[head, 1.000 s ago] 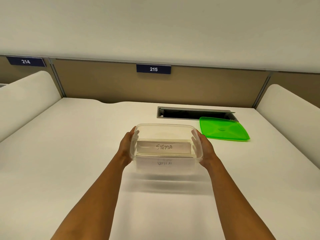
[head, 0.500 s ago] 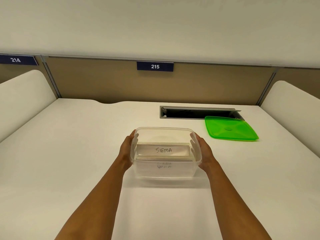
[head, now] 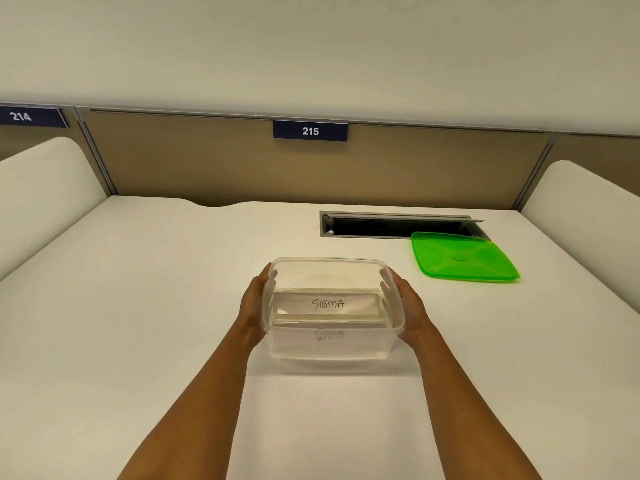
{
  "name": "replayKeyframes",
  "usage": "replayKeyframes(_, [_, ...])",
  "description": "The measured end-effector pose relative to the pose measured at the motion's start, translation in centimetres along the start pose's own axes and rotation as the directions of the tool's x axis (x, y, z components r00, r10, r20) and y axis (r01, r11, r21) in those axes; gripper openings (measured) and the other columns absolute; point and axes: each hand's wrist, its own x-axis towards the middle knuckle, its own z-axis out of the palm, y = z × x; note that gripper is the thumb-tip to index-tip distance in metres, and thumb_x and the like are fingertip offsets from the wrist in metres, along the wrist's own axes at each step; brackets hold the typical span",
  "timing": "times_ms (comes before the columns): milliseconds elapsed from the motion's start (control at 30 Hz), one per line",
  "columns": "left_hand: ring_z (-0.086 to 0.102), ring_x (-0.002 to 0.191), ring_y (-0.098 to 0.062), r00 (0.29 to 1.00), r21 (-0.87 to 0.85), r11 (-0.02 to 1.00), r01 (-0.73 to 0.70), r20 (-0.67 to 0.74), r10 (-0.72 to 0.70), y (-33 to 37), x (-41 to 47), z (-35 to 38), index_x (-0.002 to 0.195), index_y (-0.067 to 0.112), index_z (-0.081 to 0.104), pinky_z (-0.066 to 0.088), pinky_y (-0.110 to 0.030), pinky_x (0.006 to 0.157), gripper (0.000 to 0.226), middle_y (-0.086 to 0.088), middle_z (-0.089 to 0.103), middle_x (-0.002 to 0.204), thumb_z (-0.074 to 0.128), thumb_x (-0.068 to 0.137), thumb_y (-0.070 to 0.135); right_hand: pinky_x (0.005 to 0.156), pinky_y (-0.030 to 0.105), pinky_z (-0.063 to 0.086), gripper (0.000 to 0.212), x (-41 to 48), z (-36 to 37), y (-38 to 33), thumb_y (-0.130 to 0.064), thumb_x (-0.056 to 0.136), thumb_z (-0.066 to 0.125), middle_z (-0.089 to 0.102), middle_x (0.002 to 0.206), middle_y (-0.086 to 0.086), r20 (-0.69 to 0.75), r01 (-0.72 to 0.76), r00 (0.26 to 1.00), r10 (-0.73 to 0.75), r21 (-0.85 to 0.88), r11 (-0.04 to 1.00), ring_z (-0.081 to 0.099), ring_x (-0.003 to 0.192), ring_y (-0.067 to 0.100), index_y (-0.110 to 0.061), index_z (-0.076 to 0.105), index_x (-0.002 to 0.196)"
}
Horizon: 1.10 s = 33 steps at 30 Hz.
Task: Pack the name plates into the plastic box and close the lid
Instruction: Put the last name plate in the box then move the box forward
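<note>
On the white desk, near its middle: a clear plastic box (head: 332,341) stands with its top open.
Box contents: name plates (head: 327,304) lie stacked inside; the top one reads "SIGMA" in handwriting. More writing shows through the box's near wall lower down, too blurred to read.
Left hand (head: 252,303): pressed flat against the box's left wall, fingers reaching up to the rim, so it holds the box from that side.
Right hand (head: 407,303): pressed against the box's right wall in the same way, fingers at the rim, holding the box from the other side.
Grip: the box is clasped between the two palms; both forearms stretch in from the bottom edge of the view.
Box and desk: the box's base appears to sit on the desk (head: 138,306), with a faint shadow just in front of it.
Lid (head: 462,258): green, lying flat on the desk, behind and to the right of the box and well apart from it; it is not on the box.
Cable slot (head: 374,226): a dark, grey-framed opening in the desk behind the box; the lid's far edge overlaps its right end.
Back panel: a tan partition carries a blue sign "215" (head: 310,131) straight ahead and a sign "214" (head: 31,116) at far left.
</note>
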Motion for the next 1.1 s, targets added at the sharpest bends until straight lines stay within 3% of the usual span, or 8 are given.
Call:
replayKeyframes(100, [0.028, 0.145, -0.019, 1.0, 0.0, 1.0, -0.008, 0.001, 0.008, 0.1, -0.2, 0.1, 0.143, 0.026, 0.043, 0.025, -0.038, 0.117, 0.047, 0.005, 0.038, 0.153, 0.031, 0.097, 0.027, 0.079, 0.025, 0.044, 0.028, 0.0, -0.1, 0.0, -0.037, 0.1, 0.036, 0.061, 0.109, -0.011, 0.003, 0.009, 1.0, -0.009, -0.016, 1.0, 0.054, 0.085, 0.003, -0.026, 0.059, 0.112])
replayKeyframes(167, [0.032, 0.143, -0.019, 1.0, 0.012, 1.0, -0.008, -0.009, 0.008, 0.2, -0.5, 0.3, 0.143, 0.024, 0.043, 0.028, -0.037, 0.114, 0.047, 0.005, 0.04, 0.152, 0.031, 0.097, 0.026, 0.09, 0.026, 0.038, 0.026, -0.3, 0.1, -0.1, -0.035, 0.101, 0.033, 0.061, 0.101, -0.01, -0.008, 0.015, 1.0, -0.016, -0.057, 0.998, 0.055, 0.086, 0.006, -0.026, 0.054, 0.113])
replayKeyframes(300, [0.038, 0.139, -0.025, 0.999, 0.059, 0.998, -0.014, -0.03, 0.016, 0.1, -0.5, 0.2, 0.14, 0.02, 0.047, 0.03, -0.043, 0.116, 0.048, -0.001, 0.043, 0.15, 0.037, 0.094, 0.029, 0.097, 0.029, 0.033, 0.041, 0.2, -0.2, 0.1, -0.038, 0.1, 0.035, 0.049, 0.141, -0.005, -0.054, 0.017, 0.998, -0.025, -0.151, 0.988, 0.044, 0.13, 0.018, -0.023, 0.044, 0.138])
replayKeyframes(433, [0.055, 0.116, -0.018, 0.989, 0.118, 0.991, -0.058, -0.129, 0.073, 0.3, -0.8, 0.2, 0.126, 0.017, 0.059, 0.042, -0.034, 0.103, 0.033, 0.001, 0.061, 0.125, 0.044, 0.097, 0.025, 0.09, 0.024, 0.038, 0.042, 0.2, -0.4, 0.0, -0.034, 0.101, 0.034, 0.054, 0.118, -0.005, -0.058, 0.002, 0.998, -0.013, -0.177, 0.984, 0.051, 0.103, 0.012, -0.017, 0.046, 0.137])
replayKeyframes(733, [0.05, 0.127, -0.016, 0.987, 0.2, 0.978, -0.056, -0.138, 0.085, 0.6, -1.0, 0.3, 0.129, 0.017, 0.056, 0.037, -0.034, 0.111, 0.036, 0.0, 0.058, 0.132, 0.049, 0.095, 0.025, 0.105, 0.033, 0.035, 0.042, 0.5, -0.2, -0.5, -0.031, 0.1, 0.038, 0.048, 0.143, 0.001, -0.124, 0.006, 0.991, -0.038, -0.247, 0.969, 0.04, 0.136, 0.022, -0.013, 0.048, 0.136])
replayKeyframes(933, [0.053, 0.095, -0.015, 0.978, 0.341, 0.939, -0.046, -0.174, 0.112, 1.1, -0.9, 0.7, 0.09, 0.023, 0.062, 0.043, -0.03, 0.085, 0.023, 0.008, 0.062, 0.091, 0.042, 0.098, 0.031, 0.101, 0.035, 0.039, 0.04, 0.8, -0.4, -0.9, -0.028, 0.099, 0.038, 0.048, 0.144, 0.006, -0.149, 0.047, 0.986, -0.074, -0.173, 0.984, 0.045, 0.132, 0.025, -0.012, 0.049, 0.135])
replayKeyframes(1000, [0.056, 0.107, -0.026, 0.964, 0.394, 0.918, -0.038, -0.228, 0.138, 1.4, -0.9, 1.2, 0.098, 0.015, 0.066, 0.043, -0.035, 0.095, 0.031, -0.002, 0.067, 0.103, 0.04, 0.096, 0.033, 0.09, 0.033, 0.042, 0.039, 0.8, -0.7, -1.0, -0.026, 0.1, 0.035, 0.049, 0.143, 0.008, -0.161, 0.069, 0.983, -0.092, -0.142, 0.987, 0.05, 0.119, 0.024, -0.013, 0.048, 0.135])
replayKeyframes(1100, [0.047, 0.129, -0.032, 0.904, 0.492, 0.869, -0.047, -0.349, 0.246, 2.2, -1.2, 2.7, 0.13, 0.009, 0.056, 0.035, -0.043, 0.11, 0.043, -0.012, 0.055, 0.138, 0.036, 0.098, 0.03, 0.097, 0.036, 0.039, 0.04, 1.6, -1.9, -1.2, -0.025, 0.101, 0.033, 0.05, 0.142, 0.009, -0.185, 0.108, 0.974, -0.13, -0.125, 0.986, 0.049, 0.112, 0.021, -0.014, 0.048, 0.136])
